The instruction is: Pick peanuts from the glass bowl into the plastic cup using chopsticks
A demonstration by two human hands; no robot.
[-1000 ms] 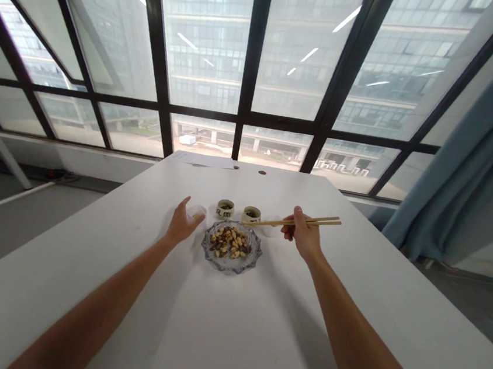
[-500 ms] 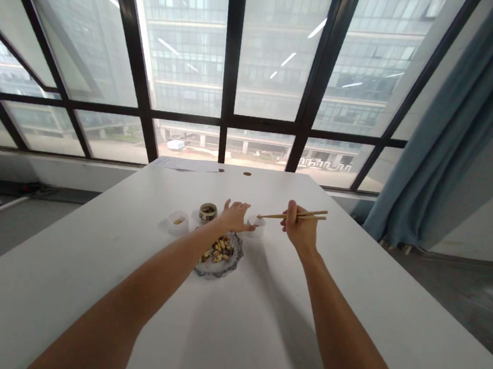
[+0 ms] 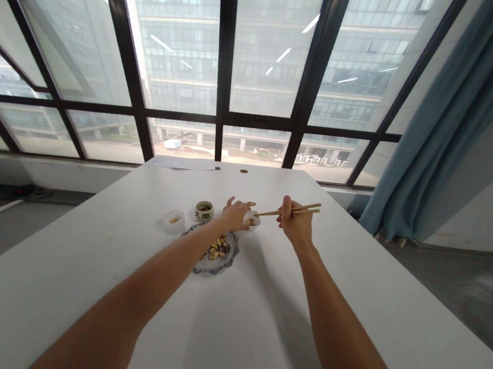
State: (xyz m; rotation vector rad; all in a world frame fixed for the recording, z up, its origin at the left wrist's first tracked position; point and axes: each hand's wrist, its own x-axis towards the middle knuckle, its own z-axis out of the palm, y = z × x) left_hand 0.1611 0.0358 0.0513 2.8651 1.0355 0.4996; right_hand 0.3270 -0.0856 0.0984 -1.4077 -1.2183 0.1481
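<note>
My left hand [image 3: 237, 214] reaches over the plate to a small whitish cup [image 3: 254, 226], with thumb and a finger about its left side; the fingertips' contact is small and partly hidden. In my right hand [image 3: 294, 222] is a pair of chopsticks [image 3: 305, 209], tips at the cup's rim. Whether the tips pinch a morsel cannot be made out. A scalloped glass plate [image 3: 211, 271] holds yellow and dark brown pieces [image 3: 220, 247], partly covered by my left forearm. Left of that stand a patterned round pot [image 3: 203, 215] and another whitish cup [image 3: 174, 227] with a yellowish bit inside.
The white table [image 3: 88, 262] runs forward to framed windows [image 3: 265, 45]. Sheets of paper [image 3: 182, 163] and two small dark round items, one brownish [image 3: 244, 171], lie along its far edge. A blue curtain [image 3: 427, 145] hangs at the right.
My left hand has closed in around the small right-hand cup, its finger now reaching over the far side. The chopstick tips stay at the rim. The view has shifted slightly.
</note>
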